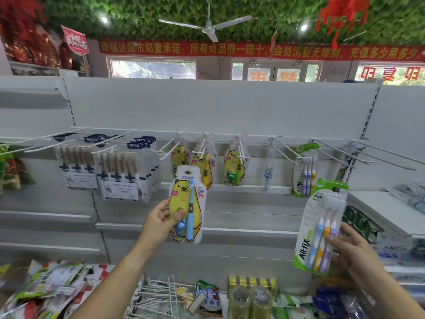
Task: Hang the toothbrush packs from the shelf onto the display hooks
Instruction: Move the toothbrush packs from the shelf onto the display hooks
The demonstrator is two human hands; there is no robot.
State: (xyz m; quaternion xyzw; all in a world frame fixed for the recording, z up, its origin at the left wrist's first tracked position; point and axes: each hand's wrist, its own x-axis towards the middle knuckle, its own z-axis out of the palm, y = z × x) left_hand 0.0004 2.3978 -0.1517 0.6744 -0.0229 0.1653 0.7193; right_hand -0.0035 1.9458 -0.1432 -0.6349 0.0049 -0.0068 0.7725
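White back panel [218, 107] of shelving fills the middle. Above it: windows [151, 69], a red banner [253, 50] with yellow characters, white ceiling fan [208, 26], green leaf ceiling [149, 10], two spotlights [104, 19].

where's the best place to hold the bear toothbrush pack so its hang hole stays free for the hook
Grip the bear toothbrush pack low on its flat body, from the left edge, as the left hand does. That leaves the hang hole at the upright top clear of fingers.

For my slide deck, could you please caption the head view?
Left hand raises a bear toothbrush pack toward the display hooks; right hand holds an All-fix pack.
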